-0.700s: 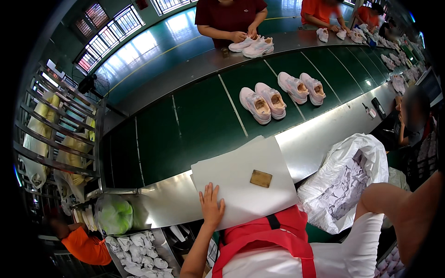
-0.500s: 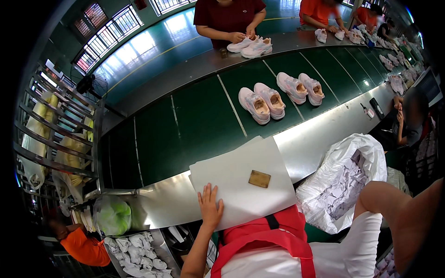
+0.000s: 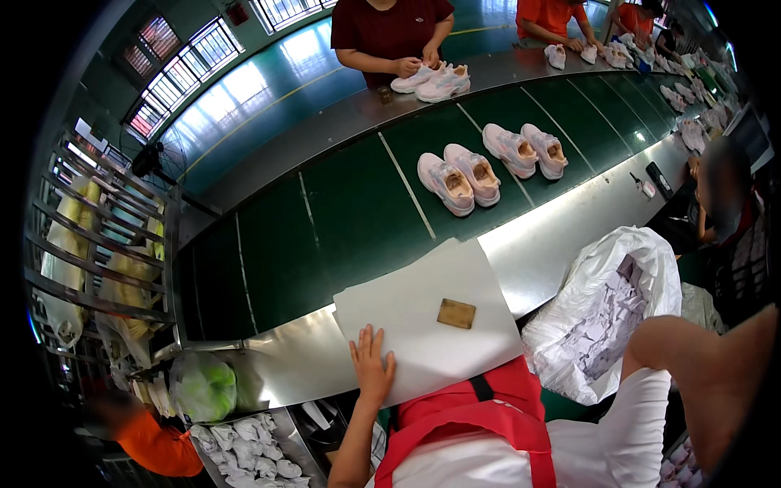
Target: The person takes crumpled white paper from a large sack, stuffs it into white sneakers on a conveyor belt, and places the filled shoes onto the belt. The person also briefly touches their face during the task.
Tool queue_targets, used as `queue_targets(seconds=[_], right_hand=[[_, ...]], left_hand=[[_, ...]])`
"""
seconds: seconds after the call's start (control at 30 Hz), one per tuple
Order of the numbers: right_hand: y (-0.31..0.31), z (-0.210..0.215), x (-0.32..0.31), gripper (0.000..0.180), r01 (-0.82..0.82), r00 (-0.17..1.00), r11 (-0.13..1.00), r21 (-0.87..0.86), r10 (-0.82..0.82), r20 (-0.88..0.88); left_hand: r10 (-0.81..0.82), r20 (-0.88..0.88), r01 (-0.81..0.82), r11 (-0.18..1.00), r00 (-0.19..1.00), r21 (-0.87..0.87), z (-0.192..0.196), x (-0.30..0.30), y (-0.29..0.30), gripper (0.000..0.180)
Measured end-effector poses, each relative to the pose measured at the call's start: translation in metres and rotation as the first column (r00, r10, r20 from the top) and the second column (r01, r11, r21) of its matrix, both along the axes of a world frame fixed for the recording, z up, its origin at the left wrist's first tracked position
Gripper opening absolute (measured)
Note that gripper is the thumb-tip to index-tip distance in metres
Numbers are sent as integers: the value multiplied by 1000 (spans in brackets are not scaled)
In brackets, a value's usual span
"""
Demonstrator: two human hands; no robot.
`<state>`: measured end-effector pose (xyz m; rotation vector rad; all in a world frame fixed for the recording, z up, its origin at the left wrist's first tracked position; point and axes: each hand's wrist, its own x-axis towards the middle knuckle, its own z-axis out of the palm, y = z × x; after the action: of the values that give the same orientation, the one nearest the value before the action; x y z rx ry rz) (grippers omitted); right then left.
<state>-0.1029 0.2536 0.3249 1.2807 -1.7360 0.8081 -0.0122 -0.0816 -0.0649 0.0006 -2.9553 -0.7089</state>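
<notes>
My left hand [image 3: 373, 366] lies flat on a stack of large white paper sheets [image 3: 399, 305], its fingers spread and nothing in its grasp. On the same sheets, to the right of that hand, rests a small brownish rectangular block [image 3: 456, 314]. My right arm [image 3: 691, 358] is bent and raised at the right edge, and its hand is out of the picture. Past the paper, one pair of pale pink sneakers [image 3: 447, 184] stands on the green conveyor belt [image 3: 268, 252], with another pair [image 3: 510, 152] to its right.
A white sack [image 3: 561, 342] of crumpled paper stands right of the sheets. At left are a green-filled plastic bag [image 3: 202, 386], a bin of white wads [image 3: 252, 451] and a metal rack [image 3: 98, 244]. Across the belt, a person in dark red [image 3: 390, 37] handles sneakers [image 3: 443, 83]; other people work nearby.
The whole view has shifted slightly. My left hand stays flat on the paper, and the block and both pairs of sneakers keep their places. The orange-clad person at lower left has shifted a little.
</notes>
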Motion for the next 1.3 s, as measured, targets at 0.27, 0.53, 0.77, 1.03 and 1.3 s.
queue_targets(seconds=[0.27,0.53,0.77,1.03,1.3], right_hand=[[-25,-192,5,25,-159,147,964,214,-191,971],[85,-345,128,28,-347,-33,539,767,-825,564],[48,-355,114,18,-5,74,732,681,-679,730],[-70,-354,18,50,294,523,860,416,-509,683],[-106,-362,7,56,87,716,920,382,-324,618]], left_hand=[[-30,157,34,999,987,-23,21,53,-15,66],[-28,202,37,999,979,-39,28,118,-41,72],[-170,324,232,959,931,-163,0,82,-9,74],[-164,218,205,962,962,-180,1,59,7,73],[-166,170,187,976,971,-113,9,64,0,71]])
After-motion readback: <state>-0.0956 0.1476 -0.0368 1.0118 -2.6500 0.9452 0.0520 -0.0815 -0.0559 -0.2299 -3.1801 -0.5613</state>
